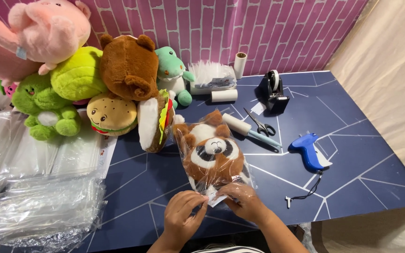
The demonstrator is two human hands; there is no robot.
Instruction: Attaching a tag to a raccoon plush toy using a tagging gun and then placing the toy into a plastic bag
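Hands meet at the tabletop's near edge: the left hand (183,212) and right hand (243,200) both pinch the open end of a clear plastic bag (212,154) holding a brown-and-white raccoon plush (213,157), which lies flat near the tabletop's middle. Soft and light, the toy likely yields to pressure, while the film looks slippery; the bag's near end seems the surest hold. Beyond it lie scissors (260,124), a lint roller (244,129) and a blue tagging gun (307,151). Stuffed toys (118,70) crowd the far left corner; spare bags (43,206) pile at the left edge.
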